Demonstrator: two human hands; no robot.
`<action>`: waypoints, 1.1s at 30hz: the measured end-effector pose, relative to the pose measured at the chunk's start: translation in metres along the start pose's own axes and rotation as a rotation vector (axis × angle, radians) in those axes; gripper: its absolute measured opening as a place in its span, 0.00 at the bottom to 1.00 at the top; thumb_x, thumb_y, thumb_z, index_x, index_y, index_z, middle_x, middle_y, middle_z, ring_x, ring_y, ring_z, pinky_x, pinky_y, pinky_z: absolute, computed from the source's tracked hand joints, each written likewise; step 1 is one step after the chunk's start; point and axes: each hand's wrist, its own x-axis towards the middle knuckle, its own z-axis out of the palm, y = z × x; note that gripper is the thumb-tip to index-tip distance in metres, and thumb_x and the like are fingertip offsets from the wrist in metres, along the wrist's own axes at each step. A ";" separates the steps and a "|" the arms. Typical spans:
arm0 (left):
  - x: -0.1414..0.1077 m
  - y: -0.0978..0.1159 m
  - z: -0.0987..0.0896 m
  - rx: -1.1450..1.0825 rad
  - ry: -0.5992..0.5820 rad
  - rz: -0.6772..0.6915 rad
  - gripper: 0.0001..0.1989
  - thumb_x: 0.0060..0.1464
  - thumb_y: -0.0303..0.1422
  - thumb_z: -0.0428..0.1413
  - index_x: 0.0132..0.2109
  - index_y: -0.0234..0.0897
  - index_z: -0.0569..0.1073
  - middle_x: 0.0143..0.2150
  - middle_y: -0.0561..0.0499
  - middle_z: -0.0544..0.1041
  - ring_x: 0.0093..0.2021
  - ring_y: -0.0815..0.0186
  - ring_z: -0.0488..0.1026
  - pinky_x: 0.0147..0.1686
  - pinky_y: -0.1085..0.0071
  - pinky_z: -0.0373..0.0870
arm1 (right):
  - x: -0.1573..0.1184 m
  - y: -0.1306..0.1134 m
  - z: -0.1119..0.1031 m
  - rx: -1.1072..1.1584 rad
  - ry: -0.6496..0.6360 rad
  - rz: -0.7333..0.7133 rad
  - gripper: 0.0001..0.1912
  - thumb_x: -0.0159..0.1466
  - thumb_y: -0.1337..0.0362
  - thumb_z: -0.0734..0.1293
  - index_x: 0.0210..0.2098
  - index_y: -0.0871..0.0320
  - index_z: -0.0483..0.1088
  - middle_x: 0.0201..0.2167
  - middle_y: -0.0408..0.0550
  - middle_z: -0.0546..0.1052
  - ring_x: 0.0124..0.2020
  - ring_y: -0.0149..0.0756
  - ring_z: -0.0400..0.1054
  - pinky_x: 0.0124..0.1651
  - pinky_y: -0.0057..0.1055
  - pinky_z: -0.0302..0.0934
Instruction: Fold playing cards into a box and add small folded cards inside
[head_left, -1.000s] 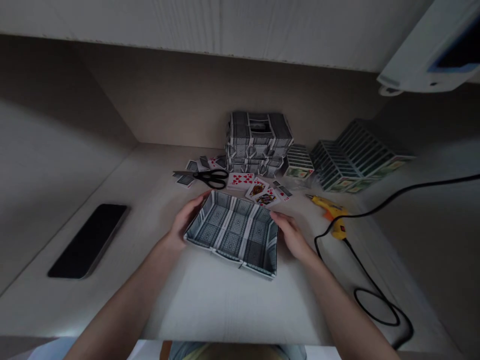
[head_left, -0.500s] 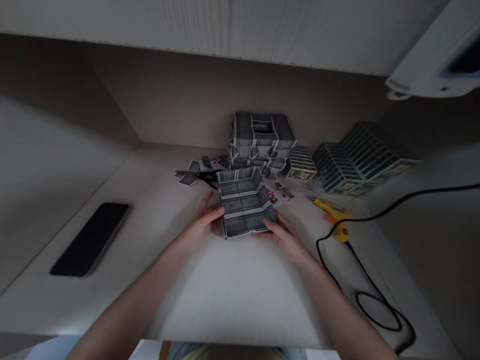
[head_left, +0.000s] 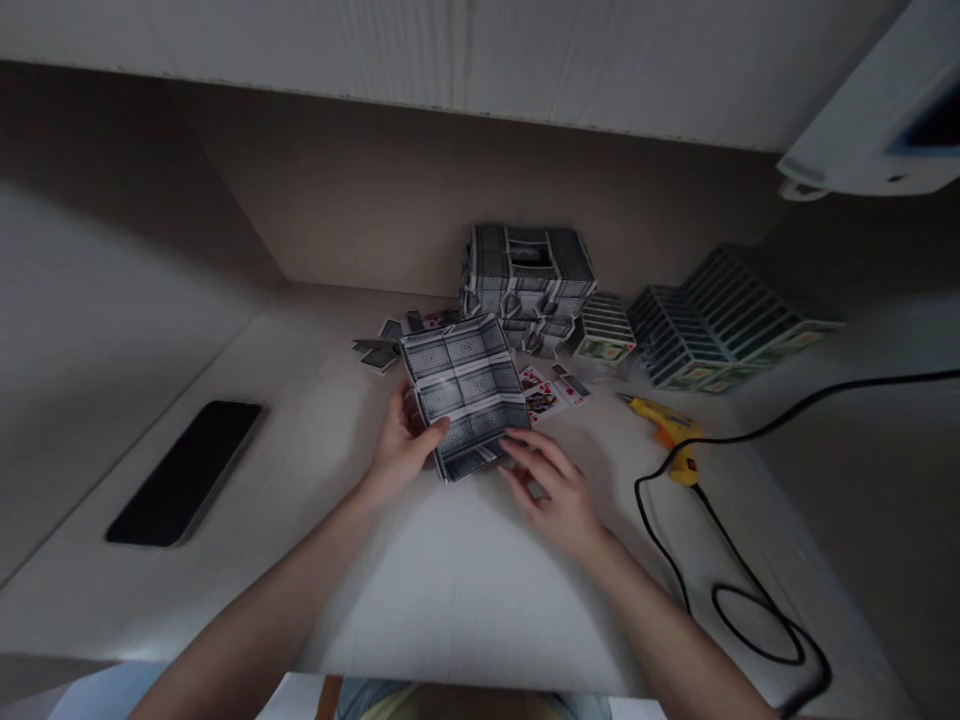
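Observation:
A shallow open tray made of grey-patterned playing cards [head_left: 461, 385] is held tilted above the table, its inside facing me. My left hand [head_left: 403, 440] grips its left side, thumb over the inner face and fingers behind. At the near right corner, my right hand [head_left: 551, 485] touches the rim with its fingertips, fingers apart and thumb off the tray. Behind it stands a box of the same cards [head_left: 529, 270] with a cut-out in its top. Scissors [head_left: 375, 346] lie partly hidden behind the tray, by loose cards [head_left: 544, 398].
A yellow glue gun [head_left: 667, 425] lies on the right, with its black cable [head_left: 757, 595] looping over the table. Green-patterned card stacks [head_left: 679, 335] stand at the back right. A black phone [head_left: 184, 475] lies on the left. A white shelf [head_left: 450, 60] overhangs the table.
The tray has shifted left and tipped up, turning its inside more towards me. My left hand has taken a firmer grip, and my right hand has loosened from the right side to the near corner.

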 end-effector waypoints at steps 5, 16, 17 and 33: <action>-0.006 -0.004 0.005 -0.010 -0.039 -0.061 0.31 0.41 0.30 0.61 0.53 0.39 0.59 0.51 0.46 0.70 0.47 0.63 0.70 0.47 0.67 0.67 | -0.004 0.000 0.015 -0.226 -0.090 -0.053 0.11 0.61 0.68 0.62 0.42 0.54 0.69 0.41 0.45 0.76 0.39 0.31 0.71 0.37 0.27 0.64; -0.011 -0.001 0.008 -0.070 -0.037 -0.265 0.24 0.42 0.33 0.59 0.48 0.41 0.65 0.47 0.51 0.74 0.45 0.61 0.72 0.34 0.70 0.71 | -0.008 0.007 0.024 -0.434 -0.100 -0.125 0.10 0.56 0.76 0.61 0.28 0.55 0.68 0.26 0.41 0.75 0.27 0.27 0.68 0.27 0.26 0.53; -0.011 -0.001 0.008 -0.065 -0.032 -0.261 0.23 0.42 0.33 0.59 0.49 0.40 0.66 0.47 0.51 0.74 0.45 0.60 0.71 0.34 0.70 0.71 | -0.007 0.007 0.023 -0.431 -0.114 -0.134 0.09 0.57 0.75 0.60 0.29 0.55 0.68 0.26 0.41 0.75 0.27 0.27 0.68 0.27 0.26 0.53; -0.008 0.001 0.002 -0.031 -0.042 -0.234 0.24 0.45 0.36 0.58 0.52 0.40 0.66 0.50 0.49 0.73 0.49 0.58 0.70 0.42 0.66 0.69 | -0.001 -0.004 0.013 0.041 -0.029 0.058 0.11 0.59 0.58 0.65 0.40 0.53 0.70 0.38 0.48 0.76 0.31 0.32 0.70 0.31 0.28 0.64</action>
